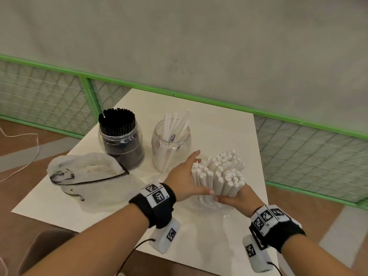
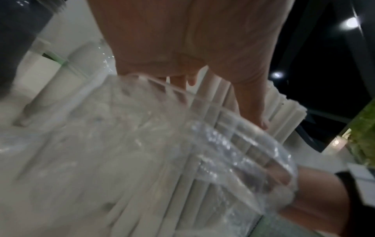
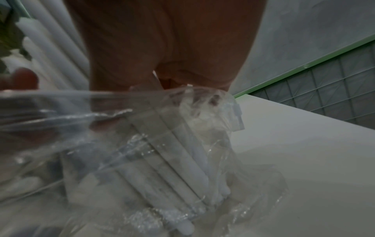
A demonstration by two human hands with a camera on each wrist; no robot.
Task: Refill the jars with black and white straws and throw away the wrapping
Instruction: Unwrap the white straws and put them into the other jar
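A thick bundle of white straws point(image 1: 221, 172) stands upright on the white table point(image 1: 229, 132), its lower end still in clear wrapping point(image 1: 207, 204). My left hand point(image 1: 189, 176) cups the bundle's left side, thumb across the front and fingers reaching up behind. My right hand point(image 1: 237, 198) grips the wrapping and the bundle's base from the right. Behind stand a clear jar point(image 1: 171, 144) holding a few white straws and a jar packed with black straws point(image 1: 121, 136). In the left wrist view my left hand point(image 2: 202, 48) lies on the straws point(image 2: 284, 115) above the crinkled wrapping point(image 2: 223, 144).
A crumpled empty plastic bag point(image 1: 87, 176) with black trim lies on the table's left part. A green mesh fence point(image 1: 298, 140) runs behind and to the right of the table. A white cord point(image 1: 23, 152) trails on the brown floor at the left.
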